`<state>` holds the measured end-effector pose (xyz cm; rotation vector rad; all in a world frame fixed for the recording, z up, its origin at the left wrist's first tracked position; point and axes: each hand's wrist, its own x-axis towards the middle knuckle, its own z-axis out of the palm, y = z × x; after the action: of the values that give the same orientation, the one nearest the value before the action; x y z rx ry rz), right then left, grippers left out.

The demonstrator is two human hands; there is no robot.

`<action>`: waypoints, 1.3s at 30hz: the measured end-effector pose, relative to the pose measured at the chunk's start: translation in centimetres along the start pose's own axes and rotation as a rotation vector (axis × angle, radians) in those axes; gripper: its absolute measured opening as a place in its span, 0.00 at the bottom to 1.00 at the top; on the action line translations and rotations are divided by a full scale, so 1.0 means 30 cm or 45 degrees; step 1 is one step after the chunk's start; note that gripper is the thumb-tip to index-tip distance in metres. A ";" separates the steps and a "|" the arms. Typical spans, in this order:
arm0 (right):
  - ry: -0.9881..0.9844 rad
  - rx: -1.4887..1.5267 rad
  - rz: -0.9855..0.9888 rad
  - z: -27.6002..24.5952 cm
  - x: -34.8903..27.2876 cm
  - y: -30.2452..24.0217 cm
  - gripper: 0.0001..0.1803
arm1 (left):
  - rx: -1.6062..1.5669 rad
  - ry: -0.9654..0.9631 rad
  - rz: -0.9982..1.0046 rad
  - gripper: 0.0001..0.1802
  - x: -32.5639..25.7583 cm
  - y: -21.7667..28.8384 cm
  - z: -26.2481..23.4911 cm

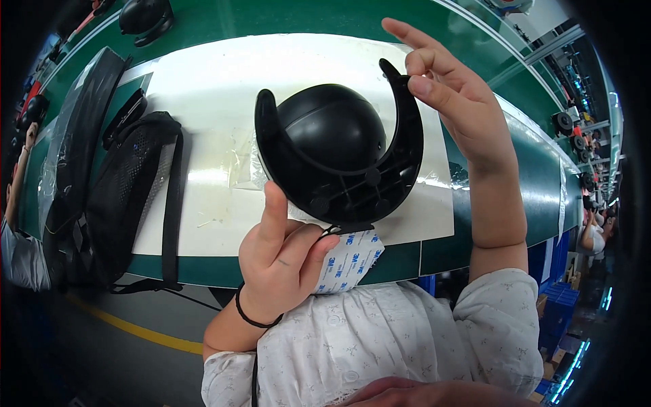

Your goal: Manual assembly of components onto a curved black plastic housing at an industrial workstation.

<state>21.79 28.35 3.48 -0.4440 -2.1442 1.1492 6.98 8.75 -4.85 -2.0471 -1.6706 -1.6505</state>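
A glossy black U-shaped plastic part [271, 159] stands tilted on the white sheet, its ribbed side and several round pads showing. My left hand [281, 254] is closed at its lower edge, thumb and bent fingers pinching a small tab there, index finger pointing up. With thumb and fingertips my right hand [451, 88] pinches the tip of its right arm, the index finger stretched away. Behind the part, within its curve, sits a rounded black shell [336, 125]. A white adhesive-backing sheet with blue print [351, 261] lies under the part's lower edge, beside my left hand.
White sheeting [210, 88] covers part of the green table [271, 22]. On the left lie a black mesh bag with straps [132, 176] and a plastic-wrapped black piece [85, 129]. Another black shell [144, 19] stands at the far left. A co-worker's arm [20, 163] shows at the left rim.
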 end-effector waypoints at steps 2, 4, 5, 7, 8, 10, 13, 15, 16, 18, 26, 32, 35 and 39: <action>-0.097 -0.004 0.119 -0.005 0.005 -0.005 0.10 | 0.018 -0.004 0.022 0.08 -0.001 -0.001 -0.002; -0.106 -0.047 0.124 -0.009 0.012 -0.004 0.10 | 0.020 0.001 0.016 0.09 -0.002 -0.001 -0.003; -0.117 -0.094 0.128 -0.011 0.014 -0.001 0.09 | 0.020 -0.004 0.016 0.09 -0.002 -0.002 -0.002; -0.076 -0.285 -0.010 -0.019 0.014 0.014 0.10 | 0.044 0.009 0.043 0.09 0.000 -0.004 0.000; -0.037 -0.480 -0.151 -0.022 0.012 0.019 0.10 | 0.041 0.003 0.044 0.09 0.002 -0.004 0.002; -0.020 -0.623 -0.197 -0.012 -0.002 -0.012 0.08 | 0.060 0.012 0.056 0.09 0.003 -0.006 0.004; -0.027 -0.928 -0.277 0.012 -0.024 -0.065 0.08 | 0.085 -0.005 0.047 0.09 0.001 -0.006 0.001; -0.074 -1.252 -0.346 0.029 -0.036 -0.098 0.09 | 0.099 -0.025 0.026 0.09 -0.002 -0.003 -0.004; -0.096 -1.422 -0.377 0.031 -0.043 -0.115 0.10 | 0.104 -0.041 0.013 0.09 -0.001 -0.002 -0.004; -0.116 -1.590 -0.407 0.028 -0.052 -0.143 0.11 | 0.098 -0.033 0.017 0.09 0.002 -0.002 -0.001; -0.259 0.695 0.520 -0.013 0.001 0.007 0.18 | 0.115 -0.060 -0.007 0.09 0.008 0.005 0.004; -0.222 0.608 0.520 0.032 0.032 -0.022 0.13 | 0.098 0.034 0.014 0.08 -0.013 -0.003 -0.011; 0.022 0.934 0.442 -0.129 0.105 0.115 0.13 | -0.072 0.003 -0.111 0.09 -0.040 0.001 -0.041; 0.513 -0.268 0.256 -0.326 0.250 0.272 0.13 | -0.102 0.024 -0.202 0.09 -0.040 -0.005 -0.088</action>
<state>22.97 43.06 3.52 -0.9213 -1.8983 0.8491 5.24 6.43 -4.63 -1.9724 -1.8333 -1.8060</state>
